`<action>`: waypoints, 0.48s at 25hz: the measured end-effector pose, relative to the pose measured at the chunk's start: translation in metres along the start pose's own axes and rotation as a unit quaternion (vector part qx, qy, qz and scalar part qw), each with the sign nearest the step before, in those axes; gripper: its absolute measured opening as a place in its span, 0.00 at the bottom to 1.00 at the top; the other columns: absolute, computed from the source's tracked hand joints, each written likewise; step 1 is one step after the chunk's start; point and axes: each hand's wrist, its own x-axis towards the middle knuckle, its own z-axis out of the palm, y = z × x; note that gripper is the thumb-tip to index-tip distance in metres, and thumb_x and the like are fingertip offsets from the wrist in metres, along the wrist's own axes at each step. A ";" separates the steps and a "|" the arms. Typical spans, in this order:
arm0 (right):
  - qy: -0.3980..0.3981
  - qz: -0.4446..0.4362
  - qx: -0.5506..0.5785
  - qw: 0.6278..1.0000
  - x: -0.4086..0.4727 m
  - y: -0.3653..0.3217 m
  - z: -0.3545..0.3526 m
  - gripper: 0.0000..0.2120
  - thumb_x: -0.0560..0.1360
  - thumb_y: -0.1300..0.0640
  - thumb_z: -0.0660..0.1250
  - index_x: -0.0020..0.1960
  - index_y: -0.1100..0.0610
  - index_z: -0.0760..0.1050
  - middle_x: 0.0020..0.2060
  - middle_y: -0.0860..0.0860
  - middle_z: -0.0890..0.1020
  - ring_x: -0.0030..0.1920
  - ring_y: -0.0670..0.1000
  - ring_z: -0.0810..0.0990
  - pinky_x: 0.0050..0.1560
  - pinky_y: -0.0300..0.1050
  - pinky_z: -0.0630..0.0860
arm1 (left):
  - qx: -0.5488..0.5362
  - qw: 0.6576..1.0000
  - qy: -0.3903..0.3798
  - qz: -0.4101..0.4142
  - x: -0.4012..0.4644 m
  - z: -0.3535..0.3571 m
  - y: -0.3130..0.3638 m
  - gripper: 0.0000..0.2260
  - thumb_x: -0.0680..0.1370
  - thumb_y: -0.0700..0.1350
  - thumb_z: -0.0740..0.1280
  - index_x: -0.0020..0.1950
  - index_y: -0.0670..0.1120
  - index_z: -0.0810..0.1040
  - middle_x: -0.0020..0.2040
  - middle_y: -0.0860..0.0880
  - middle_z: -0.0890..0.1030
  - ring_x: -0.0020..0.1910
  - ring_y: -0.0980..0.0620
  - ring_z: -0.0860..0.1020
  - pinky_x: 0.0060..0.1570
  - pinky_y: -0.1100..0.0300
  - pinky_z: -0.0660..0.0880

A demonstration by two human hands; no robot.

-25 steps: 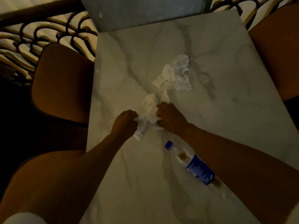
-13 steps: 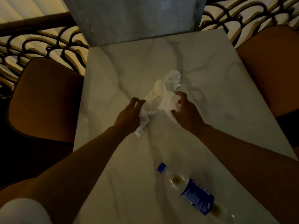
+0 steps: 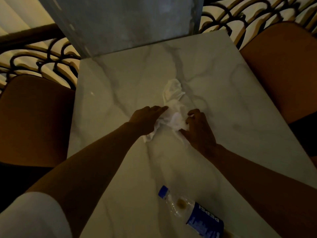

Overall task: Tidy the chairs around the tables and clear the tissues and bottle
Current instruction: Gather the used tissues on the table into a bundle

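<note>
Between two bare hands, near the middle of a white marble-patterned table top (image 3: 223,100), lies a bunch of crumpled white tissues (image 3: 173,107). On one side, the left hand (image 3: 145,120) gathers them, its fingers reaching forward across the paper with loose folds trailing out beneath the palm; whether those fingers truly close on the paper cannot be told in the dim light. On the other side, the right hand (image 3: 197,127) has its fingers curled, pinching the near edge of the bunch. Past both hands, away from the person, the rest of the tissue stands up in a loose peak. Well behind the hands, toward the person and under the right forearm, a nearly empty clear plastic Pepsi bottle (image 3: 190,212) lies on its side on the table, blue cap pointing toward the hands, blue label farther back, a little brown liquid inside. Off to the left of the hands stands a brown chair (image 3: 34,117), and another brown chair (image 3: 283,71) stands to their right. Beyond the tissues, a grey pillar (image 3: 128,23) meets the table's far edge, flanked by a dark scrolled railing (image 3: 42,62). A white sleeve (image 3: 30,219) covers the left upper arm.
</note>
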 end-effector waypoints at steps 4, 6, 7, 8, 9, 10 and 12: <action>0.042 -0.020 0.028 0.999 -0.009 0.012 -0.011 0.18 0.67 0.55 0.79 0.48 0.65 0.76 0.49 0.60 0.78 0.49 0.60 0.76 0.48 0.52 0.77 | 0.009 1.000 -0.002 0.023 -0.008 -0.002 0.007 0.21 0.79 0.46 0.67 0.72 0.53 0.71 0.72 0.48 0.66 0.63 0.46 0.72 0.55 0.52 0.76; 0.073 -0.006 0.050 0.996 -0.011 0.009 -0.017 0.17 0.66 0.56 0.78 0.47 0.64 0.75 0.45 0.58 0.77 0.46 0.57 0.75 0.45 0.47 0.73 | 0.018 0.999 -0.008 0.048 -0.007 0.001 0.010 0.19 0.79 0.47 0.67 0.69 0.51 0.71 0.76 0.48 0.61 0.66 0.47 0.72 0.55 0.54 0.76; 0.088 0.009 0.060 0.994 -0.012 0.007 -0.020 0.17 0.65 0.57 0.78 0.46 0.64 0.74 0.44 0.58 0.77 0.44 0.55 0.74 0.43 0.45 0.71 | 0.018 0.998 -0.011 0.058 -0.006 0.003 0.011 0.20 0.79 0.47 0.67 0.70 0.51 0.70 0.78 0.48 0.57 0.67 0.47 0.71 0.55 0.54 0.76; 0.101 0.025 0.066 0.992 -0.012 0.008 -0.023 0.17 0.65 0.57 0.78 0.45 0.63 0.74 0.43 0.57 0.76 0.43 0.54 0.74 0.42 0.44 0.69 | 0.012 0.998 -0.009 0.061 -0.003 0.005 0.012 0.23 0.78 0.46 0.68 0.72 0.52 0.67 0.80 0.49 0.53 0.67 0.47 0.71 0.54 0.54 0.77; 0.107 0.038 0.070 0.991 -0.013 0.010 -0.024 0.17 0.65 0.57 0.78 0.44 0.63 0.73 0.42 0.56 0.76 0.42 0.54 0.73 0.40 0.44 0.69 | -0.005 0.999 -0.004 0.053 0.001 0.004 0.012 0.29 0.77 0.44 0.70 0.75 0.53 0.62 0.81 0.50 0.48 0.65 0.47 0.73 0.51 0.55 0.78; 0.108 0.044 0.070 0.991 -0.015 0.012 -0.025 0.17 0.65 0.58 0.78 0.44 0.63 0.73 0.41 0.55 0.75 0.41 0.53 0.72 0.39 0.45 0.69 | -0.026 0.999 0.005 0.038 0.008 0.000 0.013 0.36 0.76 0.43 0.71 0.78 0.54 0.56 0.82 0.51 0.44 0.59 0.47 0.76 0.46 0.56 0.79; 0.103 0.033 0.063 0.992 -0.022 0.018 -0.022 0.16 0.65 0.58 0.77 0.45 0.63 0.74 0.41 0.55 0.76 0.41 0.53 0.73 0.40 0.45 0.71 | -0.041 0.999 0.013 0.018 0.026 -0.014 0.016 0.46 0.74 0.40 0.73 0.81 0.57 0.45 0.81 0.50 0.38 0.44 0.49 0.79 0.34 0.61 0.75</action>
